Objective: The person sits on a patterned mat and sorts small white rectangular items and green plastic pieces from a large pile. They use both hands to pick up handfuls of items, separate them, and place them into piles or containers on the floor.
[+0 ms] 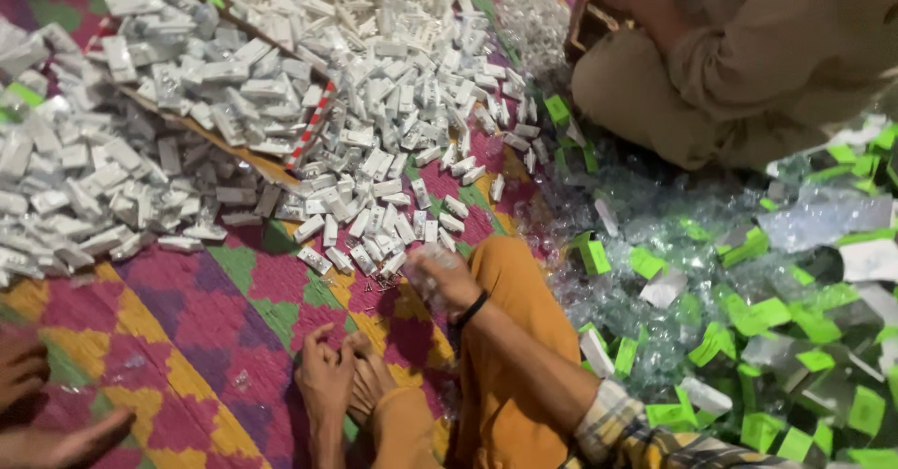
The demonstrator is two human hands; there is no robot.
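I have one view only, from the camera on my head, tilted steeply down and a little forward at the floor where I sit. It is close: my right hand (447, 277) sits near centre, my orange-trousered knee (510, 291) just below. The heap of small white plastic blocks (374, 123) fills eleven o'clock, another seated person (748, 67) one o'clock.

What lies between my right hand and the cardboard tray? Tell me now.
Head view: loose white pieces cover the mat between right hand and tray.
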